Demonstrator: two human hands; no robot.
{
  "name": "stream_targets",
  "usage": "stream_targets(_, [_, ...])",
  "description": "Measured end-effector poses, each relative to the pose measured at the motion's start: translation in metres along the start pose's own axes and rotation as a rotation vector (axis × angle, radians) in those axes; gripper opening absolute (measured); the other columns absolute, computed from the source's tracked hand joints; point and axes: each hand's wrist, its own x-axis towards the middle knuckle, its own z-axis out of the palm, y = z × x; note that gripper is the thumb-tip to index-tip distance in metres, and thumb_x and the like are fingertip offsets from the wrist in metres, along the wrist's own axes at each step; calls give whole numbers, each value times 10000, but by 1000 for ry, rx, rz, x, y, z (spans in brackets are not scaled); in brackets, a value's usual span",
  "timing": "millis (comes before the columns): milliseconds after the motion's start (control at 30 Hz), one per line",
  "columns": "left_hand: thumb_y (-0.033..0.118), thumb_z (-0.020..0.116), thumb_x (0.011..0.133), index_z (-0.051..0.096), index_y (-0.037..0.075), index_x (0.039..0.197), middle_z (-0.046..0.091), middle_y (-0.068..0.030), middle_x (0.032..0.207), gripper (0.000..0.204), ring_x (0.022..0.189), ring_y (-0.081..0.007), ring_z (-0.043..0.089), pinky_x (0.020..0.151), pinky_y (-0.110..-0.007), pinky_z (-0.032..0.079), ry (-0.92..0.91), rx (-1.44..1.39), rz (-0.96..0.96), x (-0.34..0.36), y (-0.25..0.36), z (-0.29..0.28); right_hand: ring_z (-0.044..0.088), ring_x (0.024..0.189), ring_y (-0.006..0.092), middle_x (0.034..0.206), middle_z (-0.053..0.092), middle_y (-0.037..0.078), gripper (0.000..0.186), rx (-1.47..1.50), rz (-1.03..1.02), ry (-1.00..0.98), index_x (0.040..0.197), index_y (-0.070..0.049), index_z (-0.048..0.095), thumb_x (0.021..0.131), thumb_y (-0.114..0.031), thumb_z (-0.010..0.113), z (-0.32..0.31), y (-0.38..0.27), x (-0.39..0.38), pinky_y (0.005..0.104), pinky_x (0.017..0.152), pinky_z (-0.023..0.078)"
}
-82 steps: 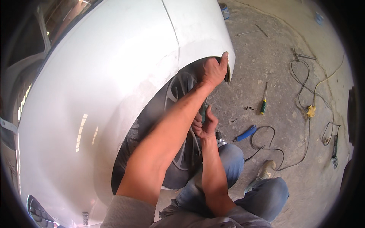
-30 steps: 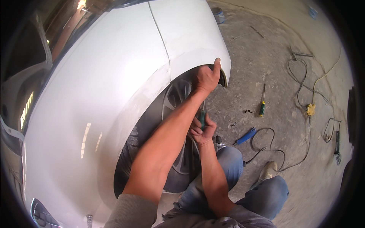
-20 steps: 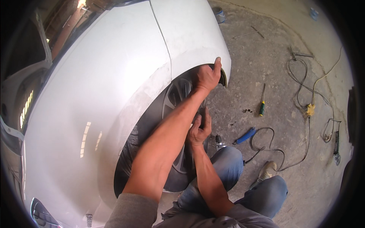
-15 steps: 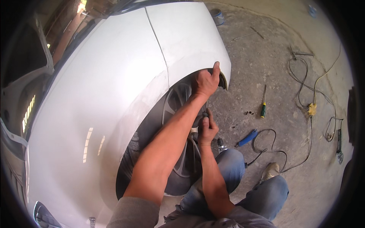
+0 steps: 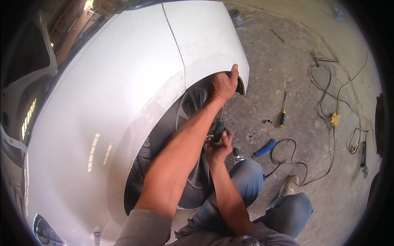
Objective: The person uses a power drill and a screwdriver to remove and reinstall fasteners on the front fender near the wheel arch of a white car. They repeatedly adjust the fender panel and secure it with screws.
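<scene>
My left hand (image 5: 225,87) grips the edge of a white car's wheel arch, its thumb up on the outer panel (image 5: 209,45) and its fingers curled out of sight underneath. Below it, my right hand (image 5: 220,148) is closed around the dark green handle of a screwdriver (image 5: 219,128). The shaft points up toward the arch beside my left wrist; its tip is hidden. Behind my left forearm is the wheel (image 5: 196,180), with grey spokes and a dark tyre.
On the concrete floor to the right lie a green and yellow screwdriver (image 5: 283,117), a blue-handled power tool (image 5: 264,148) with a black cord, a yellow connector (image 5: 335,119) and an adjustable wrench (image 5: 364,160). A blue can (image 5: 235,18) stands beyond the car. Metal rods (image 5: 269,39) lie nearby.
My right hand has moved slightly down and turned, so more of the screwdriver's green handle shows. The left hand keeps its place on the arch edge.
</scene>
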Motion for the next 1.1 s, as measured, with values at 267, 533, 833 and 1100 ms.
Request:
stream_targets(267, [530, 545, 974, 673, -79, 759, 632, -317, 765, 659, 792, -487, 644, 722, -485, 498, -12, 23, 10, -1, -5, -1, 515, 715, 104, 1009, 578, 49, 314, -140, -22, 108, 1228, -53, 519, 963, -193, 613, 24, -5, -23, 229, 562, 420])
stream_targets(533, [431, 615, 962, 698, -55, 972, 694, -281, 960, 493, 961, -467, 649, 837, -459, 512, -91, 75, -94, -3, 7, -6, 399, 563, 88, 895, 568, 95, 311, 413, 639, -345, 1143, -42, 545, 992, -314, 557, -17, -19, 15, 201, 425, 263])
stream_targets(833, [444, 604, 967, 702, -57, 934, 696, -281, 933, 511, 953, -460, 657, 835, -453, 511, -151, 15, -139, 1, 7, -7, 538, 779, 224, 997, 586, 141, 378, 407, 491, -138, 1226, -50, 543, 949, -299, 603, 15, -20, -7, 321, 713, 477])
stream_targets(1100, [516, 571, 960, 677, -73, 744, 648, -288, 733, 636, 767, -461, 666, 709, -465, 506, -41, 34, -82, 0, 1, 2, 569, 807, 178, 1046, 578, 90, 298, -179, -62, 40, 1272, -41, 509, 986, -116, 545, 10, -3, -17, 303, 680, 472])
